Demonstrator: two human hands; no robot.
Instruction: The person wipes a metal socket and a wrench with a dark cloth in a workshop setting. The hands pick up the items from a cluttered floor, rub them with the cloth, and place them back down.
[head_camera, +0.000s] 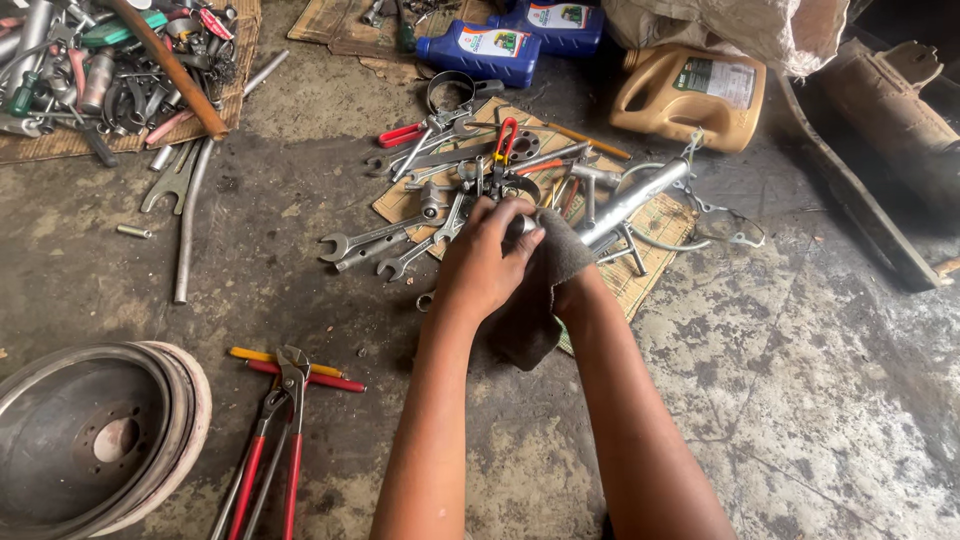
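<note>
The floor is bare grey concrete (800, 400), stained dark with oil and pitted in pale patches. Near its middle lies a flattened piece of brown cardboard (655, 265), the landmark here, strewn with steel spanners, pliers and small fittings.

Over the near edge of that cardboard the left hand (487, 262) is curled shut around the end of a long shiny metal cylinder tool (635, 197), fingers folded over the top. The right hand (572, 290) is almost wholly hidden under a dark grey rag (545, 290) that wraps the same end; whether its fingers are clamped I cannot tell. The cylinder slants away from the hands, up and to the right across the cardboard, its far end bearing a thin wire lever.

Beyond the cardboard stand two blue plastic oil bottles (480, 50) and, to their right, a tan plastic jug (690, 95) on its side beneath a crumpled pale sack (740, 25). Left of the cardboard lie open-ended spanners (365, 240) on the concrete, and further left a woven mat heaped with sockets and tools (110, 70). Nearer than the cardboard, to the left, rest red-handled pliers (275, 440) and a round steel brake drum (95, 435).
</note>
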